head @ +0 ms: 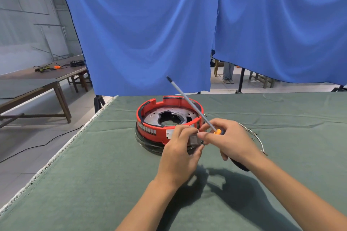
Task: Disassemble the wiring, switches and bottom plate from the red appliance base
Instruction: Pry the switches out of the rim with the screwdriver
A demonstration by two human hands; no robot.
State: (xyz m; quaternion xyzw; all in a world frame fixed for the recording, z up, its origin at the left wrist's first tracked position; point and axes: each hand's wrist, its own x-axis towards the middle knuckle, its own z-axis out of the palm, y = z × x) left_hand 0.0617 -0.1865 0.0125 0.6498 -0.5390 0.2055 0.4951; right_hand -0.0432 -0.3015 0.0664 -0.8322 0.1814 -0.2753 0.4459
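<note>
A round red plastic appliance base (150, 118) sits upside down on a worktop covered in grey-green cloth (93, 174), a little beyond the middle of the near edge. Inside its rim lies a dark round metal bottom plate (152, 117) with a large irregular opening at its centre. A glossy black ring runs under the red shell where it meets the cloth.

The left hand (178, 157) is at the near side of the base, its fingers and thumb curled round a small grey block-like part (193, 139) held against the red wall. The right hand (228, 140) meets it there, its fingertips touching the same part, while its grip closes on a screwdriver with an orange and black handle (217, 132). The long silver shaft slants up and away over the base, its tip in the air in front of a hanging blue cloth (150, 33).

A thin pale wire (260, 141) lies on the cloth just right of the right hand.

Wooden tables (37, 88) stand on the left.
</note>
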